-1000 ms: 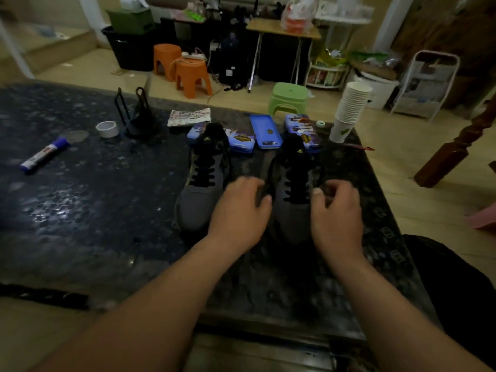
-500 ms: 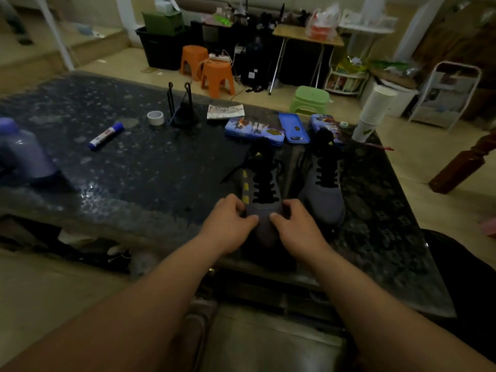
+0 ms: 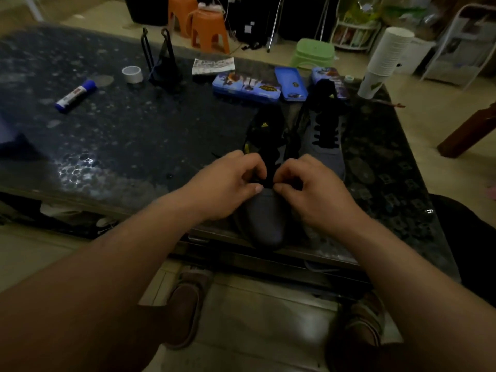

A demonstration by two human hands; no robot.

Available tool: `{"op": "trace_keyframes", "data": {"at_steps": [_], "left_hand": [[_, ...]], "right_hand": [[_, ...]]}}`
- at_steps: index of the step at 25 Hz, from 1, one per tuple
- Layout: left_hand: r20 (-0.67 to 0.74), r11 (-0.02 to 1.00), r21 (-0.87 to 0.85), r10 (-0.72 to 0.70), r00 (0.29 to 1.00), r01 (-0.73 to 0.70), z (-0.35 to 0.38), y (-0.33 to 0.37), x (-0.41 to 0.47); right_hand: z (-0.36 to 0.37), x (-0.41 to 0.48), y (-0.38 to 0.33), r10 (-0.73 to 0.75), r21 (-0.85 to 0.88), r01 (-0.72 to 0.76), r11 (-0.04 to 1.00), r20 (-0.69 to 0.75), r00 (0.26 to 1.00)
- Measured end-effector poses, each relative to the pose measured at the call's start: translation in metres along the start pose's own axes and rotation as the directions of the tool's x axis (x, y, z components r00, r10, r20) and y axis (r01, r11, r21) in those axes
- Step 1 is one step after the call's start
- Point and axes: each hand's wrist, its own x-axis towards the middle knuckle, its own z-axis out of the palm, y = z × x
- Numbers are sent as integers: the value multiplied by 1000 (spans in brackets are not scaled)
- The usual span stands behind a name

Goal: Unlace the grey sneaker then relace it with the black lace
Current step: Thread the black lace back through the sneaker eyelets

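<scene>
A grey sneaker (image 3: 264,218) lies toe toward me at the near edge of the dark table (image 3: 120,135), its toe hanging over the rim. Its black lace (image 3: 269,167) runs up the middle. My left hand (image 3: 228,186) and my right hand (image 3: 308,186) sit on either side of the lowest lacing, fingers curled, each pinching the black lace near the toe end. A second grey sneaker (image 3: 322,135) with a black lace stands just to the right, farther back, untouched.
Blue tins (image 3: 245,87) lie behind the shoes. A stack of paper cups (image 3: 383,60) stands at the far right corner. A marker (image 3: 76,95), a tape roll (image 3: 132,74) and a black clip stand (image 3: 163,63) lie at the left. My slippered feet show below the table.
The near sneaker has been pulled toward me to the table edge. Both hands moved from its toe up onto the lowest lacing and now pinch the lace. The camera tilted down.
</scene>
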Motion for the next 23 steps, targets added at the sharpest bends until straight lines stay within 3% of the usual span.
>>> {"op": "trace_keyframes", "data": {"at_steps": [5, 9, 15, 19, 23], "left_hand": [[6, 996, 77, 53, 999, -53, 2, 3, 9], [-12, 997, 60, 40, 999, -39, 4, 0, 13], [169, 998, -57, -9, 986, 19, -9, -11, 11], [66, 983, -164, -74, 995, 83, -9, -13, 14], [-26, 999, -46, -12, 1000, 11, -7, -14, 12]], "right_hand": [[-3, 15, -2, -26, -96, 37, 995, 112, 993], [1, 18, -1, 93, 52, -99, 994, 121, 988], [-10, 10, 5, 118, 188, -155, 970, 194, 974], [-13, 16, 10, 144, 255, -178, 951, 144, 979], [-10, 17, 14, 82, 189, -92, 978, 64, 995]]}}
